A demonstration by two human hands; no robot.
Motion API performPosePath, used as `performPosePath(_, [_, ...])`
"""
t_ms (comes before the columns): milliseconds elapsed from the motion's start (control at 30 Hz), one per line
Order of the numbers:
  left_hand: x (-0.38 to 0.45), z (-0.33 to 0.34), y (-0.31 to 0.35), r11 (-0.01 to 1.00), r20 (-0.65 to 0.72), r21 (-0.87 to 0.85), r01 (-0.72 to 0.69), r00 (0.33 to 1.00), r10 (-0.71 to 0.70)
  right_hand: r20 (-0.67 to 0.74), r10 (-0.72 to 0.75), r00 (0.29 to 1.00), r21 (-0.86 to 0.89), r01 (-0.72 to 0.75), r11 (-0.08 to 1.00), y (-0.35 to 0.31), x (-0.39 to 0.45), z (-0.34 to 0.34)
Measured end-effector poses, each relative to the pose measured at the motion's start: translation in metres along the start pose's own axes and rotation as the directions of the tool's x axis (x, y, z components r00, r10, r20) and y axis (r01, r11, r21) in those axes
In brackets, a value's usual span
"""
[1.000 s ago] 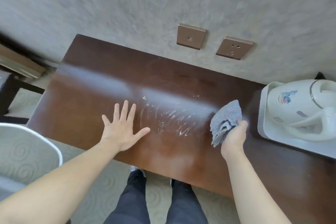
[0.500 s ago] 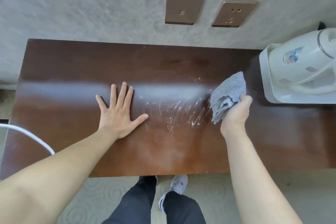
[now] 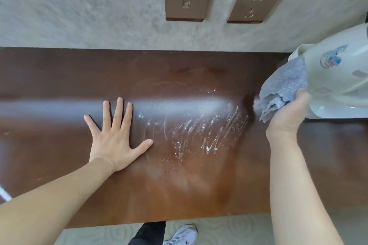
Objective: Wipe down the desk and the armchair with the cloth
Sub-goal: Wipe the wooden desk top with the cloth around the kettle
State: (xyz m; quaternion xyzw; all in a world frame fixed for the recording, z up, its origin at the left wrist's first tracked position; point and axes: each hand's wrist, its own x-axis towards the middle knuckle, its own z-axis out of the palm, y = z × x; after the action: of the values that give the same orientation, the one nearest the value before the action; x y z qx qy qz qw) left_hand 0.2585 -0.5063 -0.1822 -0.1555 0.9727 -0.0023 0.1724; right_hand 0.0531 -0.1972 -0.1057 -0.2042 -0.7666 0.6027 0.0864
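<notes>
The dark brown wooden desk point(image 3: 59, 77) fills the middle of the view, with wet wipe streaks point(image 3: 199, 133) across its centre. My left hand point(image 3: 115, 137) lies flat on the desk with fingers spread, left of the streaks. My right hand point(image 3: 286, 115) grips a bunched grey cloth point(image 3: 282, 85), held up just above the desk's right part, close to the kettle. The armchair is out of view.
A white electric kettle point(image 3: 338, 77) on its base stands at the desk's right end, touching distance from the cloth. Two bronze wall plates, a switch point(image 3: 187, 0) and a socket point(image 3: 256, 4), sit on the grey wall behind. My shoe point(image 3: 181, 234) shows below the desk's front edge.
My right hand with the cloth has moved right, away from the wet streaks and toward the kettle. My head has come closer over the desk. The left hand stays flat in place.
</notes>
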Motion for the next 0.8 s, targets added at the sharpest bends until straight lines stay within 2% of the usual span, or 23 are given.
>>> performPosePath(133, [0.002,0.0,0.002,1.0,-0.019,-0.004,-0.007,1.0,0.007,0.097,-0.089,0.991,-0.342,0.117,0.932,0.009,0.021,0.009])
performPosePath(267, [0.003,-0.001,0.001,1.0,-0.031,0.001,-0.005,0.999,0.005,0.33,-0.061,0.942,-0.627,0.267,0.731,0.026,0.021,0.043])
performPosePath(467, [0.004,-0.001,0.002,1.0,-0.061,-0.028,0.002,0.998,-0.003,0.557,-0.026,0.83,-0.701,0.486,0.522,0.042,0.019,0.073])
performPosePath(633, [0.003,-0.004,0.005,0.999,-0.051,-0.048,0.005,0.999,-0.008,0.655,0.06,0.754,-0.664,0.536,0.521,0.036,0.019,0.104])
performPosePath(800, [0.003,-0.006,0.006,0.998,-0.042,-0.057,0.006,0.999,-0.008,0.764,0.037,0.644,-0.574,0.652,0.496,0.028,-0.011,0.144])
